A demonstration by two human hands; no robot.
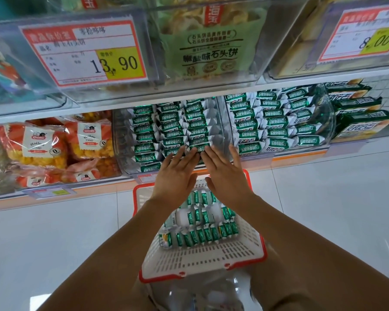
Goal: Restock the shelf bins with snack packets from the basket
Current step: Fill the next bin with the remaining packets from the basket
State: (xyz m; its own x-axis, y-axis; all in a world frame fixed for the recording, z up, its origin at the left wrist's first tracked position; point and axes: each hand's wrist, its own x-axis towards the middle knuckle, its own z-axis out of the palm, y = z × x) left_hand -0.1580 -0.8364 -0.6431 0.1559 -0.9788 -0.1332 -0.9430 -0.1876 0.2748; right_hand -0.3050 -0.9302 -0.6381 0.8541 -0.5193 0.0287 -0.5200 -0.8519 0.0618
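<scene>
Flat grip, left hand [177,173], right hand [226,173] on packets [174,131], bin [119,135] front

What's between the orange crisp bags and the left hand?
Head view: the side wall of the clear bin, then stacked green packets, which the left hand touches.

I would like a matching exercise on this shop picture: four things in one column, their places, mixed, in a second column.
1. white plastic basket with red rim
2. orange bags of crisps
3. white and yellow price tag reading 13.90
4. left hand

A. on the upper clear bin
B. fingers on green snack packets in the middle clear bin
C. lowest in the picture, more packets inside
D. left of the middle clear bin

Pairs: 1-C, 2-D, 3-A, 4-B
</scene>
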